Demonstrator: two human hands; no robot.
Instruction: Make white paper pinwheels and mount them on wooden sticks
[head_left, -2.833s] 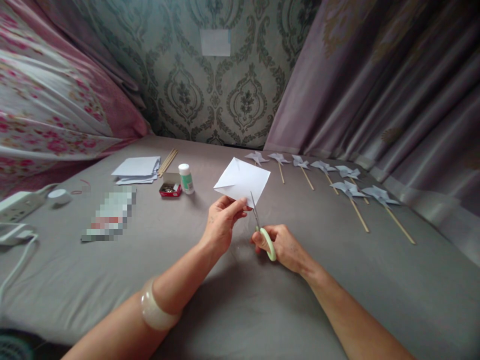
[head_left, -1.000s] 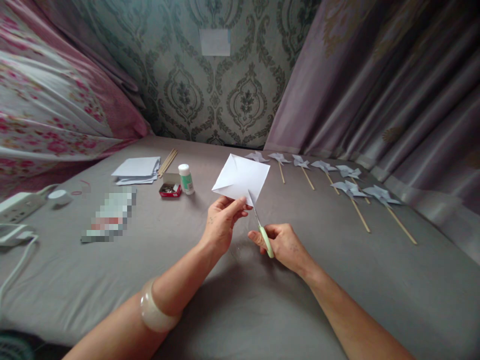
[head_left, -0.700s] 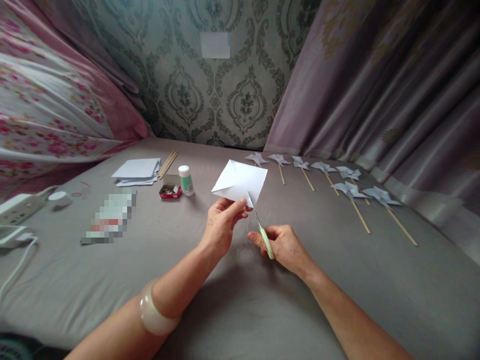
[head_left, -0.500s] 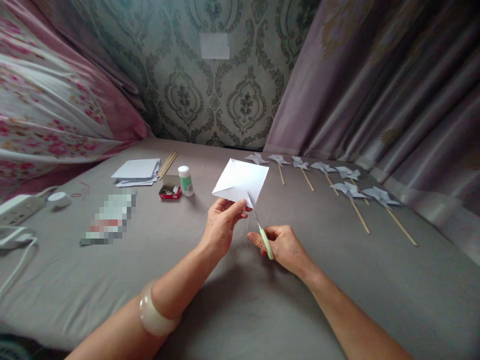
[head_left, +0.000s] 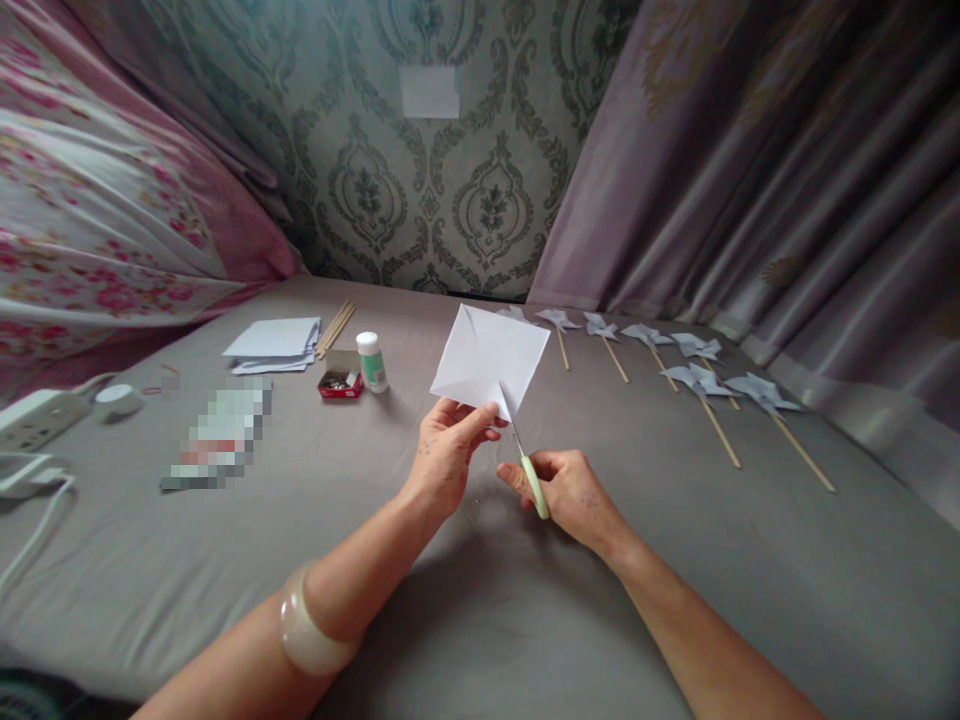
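A square sheet of white paper (head_left: pixel 491 350) is pinched at its near edge by my left hand (head_left: pixel 448 455), thumb on top and fingers beneath. Slits run in from its corners. My right hand (head_left: pixel 574 495) is closed round the pale green handle of a pair of scissors (head_left: pixel 534 485). The blades reach into the sheet's near right corner, close to my left thumb. On the right lie several paper pinwheels on wooden sticks, such as one pinwheel (head_left: pixel 701 380) near the middle of the group.
Back left are a stack of white paper (head_left: pixel 274 340), wooden sticks (head_left: pixel 337 330), a red box of small metal pieces (head_left: pixel 340 385) and a white-and-green bottle (head_left: pixel 370 362). A blurred-out packet (head_left: pixel 221 430) and a power strip (head_left: pixel 37 420) lie further left on the grey sheet.
The paper has shifted slightly right and away from me and tilted a little, with my left hand moving slightly along. My right hand and the scissors have hardly moved.
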